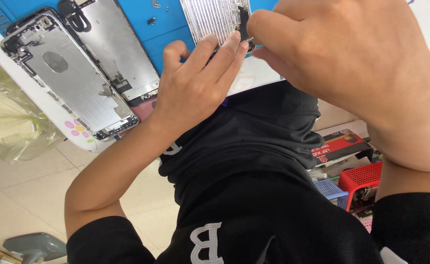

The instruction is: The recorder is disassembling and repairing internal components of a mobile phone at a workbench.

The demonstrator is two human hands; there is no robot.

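The right hand [362, 68] fills the upper right of the frame, its fingers pinched shut on a small dark part [244, 22] at the edge of a ribbed silver plate [210, 17] at top centre. The left hand [198, 83], just left of it, has its fingers extended and loosely together, fingertips touching the same plate. Both work over a blue mat [166, 34] on the white worktop [24, 83]. In the upper left lie an open phone housing [68, 73] and a second metal panel [112, 44]. At right, below the worktop, sit a red-and-black box [339, 144] and a red basket [364, 178].
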